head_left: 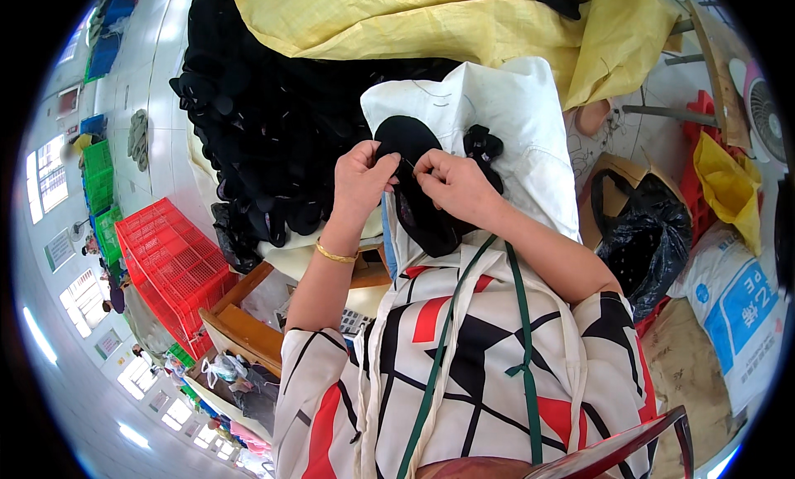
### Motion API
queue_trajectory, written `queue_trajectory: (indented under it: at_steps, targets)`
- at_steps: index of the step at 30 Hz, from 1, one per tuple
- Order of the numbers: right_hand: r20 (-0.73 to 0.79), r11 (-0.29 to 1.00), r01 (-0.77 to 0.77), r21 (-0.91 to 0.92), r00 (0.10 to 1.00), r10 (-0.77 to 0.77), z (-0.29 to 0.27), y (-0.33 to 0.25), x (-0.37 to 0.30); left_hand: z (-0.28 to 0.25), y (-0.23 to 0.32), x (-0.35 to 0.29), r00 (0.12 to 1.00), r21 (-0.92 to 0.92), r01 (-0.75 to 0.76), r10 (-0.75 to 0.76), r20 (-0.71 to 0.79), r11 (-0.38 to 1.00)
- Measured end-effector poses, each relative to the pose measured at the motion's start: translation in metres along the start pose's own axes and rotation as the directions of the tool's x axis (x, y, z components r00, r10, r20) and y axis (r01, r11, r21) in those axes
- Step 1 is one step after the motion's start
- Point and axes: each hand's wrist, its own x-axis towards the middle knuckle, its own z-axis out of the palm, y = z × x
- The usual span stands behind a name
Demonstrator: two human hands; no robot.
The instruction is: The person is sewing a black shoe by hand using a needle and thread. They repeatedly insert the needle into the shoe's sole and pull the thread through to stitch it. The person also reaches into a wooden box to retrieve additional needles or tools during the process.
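Note:
A black cloth slipper-like piece [407, 134] with a rounded far end lies over the white cloth in front of me. My left hand [362, 177] pinches its left edge between thumb and fingers. Close by on the right, my right hand [455, 183] is closed in a pinch at the middle of the same piece. Something thin and pale shows between the fingertips, too small to name. Beside the right hand, a small black bow-shaped thing [482, 145] rests on the white cloth [534, 139].
A large heap of black pieces [257, 123] spreads to the left, below yellow sheeting [397, 19]. Red crates [174, 272] and a wooden drawer [244, 330] stand at left. On the right are a black plastic bag [646, 243], a white printed sack [737, 313] and a fan [763, 106].

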Motion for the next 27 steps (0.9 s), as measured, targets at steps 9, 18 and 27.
queue_trajectory:
  at_steps: [9,18,27]
  targets:
    - [-0.055,0.984,0.116,-0.137,0.991,-0.124,0.003,0.008,0.006,0.002,0.000,-0.001,1.000,-0.018,0.018,-0.018,-0.017,1.000]
    - [-0.095,0.750,0.217,-0.625,0.932,-0.349,0.022,0.024,0.008,0.000,0.008,0.000,0.992,-0.028,0.124,-0.123,0.035,0.992]
    - [0.063,0.657,0.268,-0.704,0.946,-0.318,-0.003,0.006,0.010,-0.002,0.008,0.003,0.988,-0.045,0.151,-0.150,0.044,0.987]
